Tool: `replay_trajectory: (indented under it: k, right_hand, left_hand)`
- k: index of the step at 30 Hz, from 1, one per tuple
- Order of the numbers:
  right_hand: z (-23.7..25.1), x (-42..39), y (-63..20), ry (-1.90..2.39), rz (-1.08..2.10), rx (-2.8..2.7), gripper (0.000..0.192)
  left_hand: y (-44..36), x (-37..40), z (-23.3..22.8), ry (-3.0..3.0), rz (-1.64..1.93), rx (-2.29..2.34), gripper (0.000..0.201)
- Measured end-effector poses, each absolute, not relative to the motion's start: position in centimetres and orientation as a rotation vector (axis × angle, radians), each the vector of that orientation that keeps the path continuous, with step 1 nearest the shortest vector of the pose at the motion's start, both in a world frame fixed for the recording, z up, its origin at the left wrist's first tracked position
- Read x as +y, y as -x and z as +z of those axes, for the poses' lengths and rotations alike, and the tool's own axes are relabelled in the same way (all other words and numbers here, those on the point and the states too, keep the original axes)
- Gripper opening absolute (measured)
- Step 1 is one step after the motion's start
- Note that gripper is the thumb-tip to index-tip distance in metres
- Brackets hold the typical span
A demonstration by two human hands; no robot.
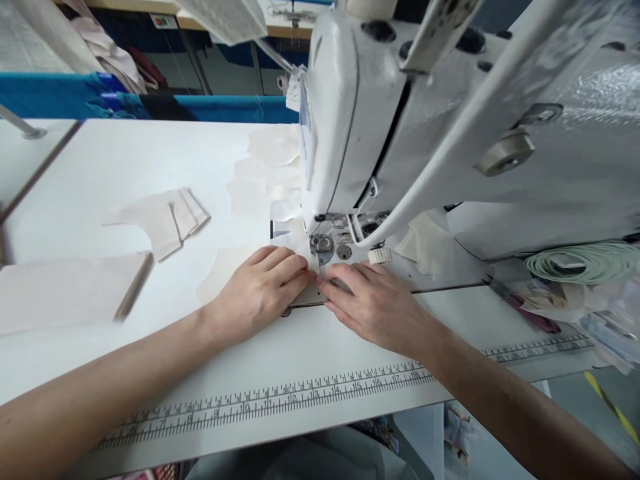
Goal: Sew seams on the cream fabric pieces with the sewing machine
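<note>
My left hand [267, 280] lies just in front of the sewing machine [340, 107], its fingers pressed together on a thin, pale fabric piece [215, 273]. Part of that fabric is hidden beneath the hand. Close to the presser foot [321, 245], my right hand [373, 300] has curled fingers, and its fingertips nearly meet those of the left over the metal needle plate [307, 298]. Whatever sits between the right fingertips is too small to make out. Several more pale fabric pieces [263, 177] lie left of the machine head.
Folded pale fabric [173, 217] and a larger stack [70, 290] lie on the left of the white table [165, 153]. A printed ruler [280, 400] runs along the front edge. At right are a pale green coil [583, 261] and fabric scraps [427, 243] by the machine bed.
</note>
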State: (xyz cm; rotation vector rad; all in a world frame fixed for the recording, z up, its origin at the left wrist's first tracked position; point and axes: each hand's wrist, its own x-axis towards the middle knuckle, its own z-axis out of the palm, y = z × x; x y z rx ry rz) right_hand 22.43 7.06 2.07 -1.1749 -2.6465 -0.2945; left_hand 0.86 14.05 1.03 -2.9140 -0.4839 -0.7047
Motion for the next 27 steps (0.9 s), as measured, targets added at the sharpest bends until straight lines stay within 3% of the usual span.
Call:
replay_trajectory:
  k: [27]
  right_hand:
    - [1.86,7.22,-22.57,1.175,-0.287,-2.608,0.022]
  left_hand:
    - [-0.86,13.05,1.57,2.916,-0.56,-0.47,0.023]
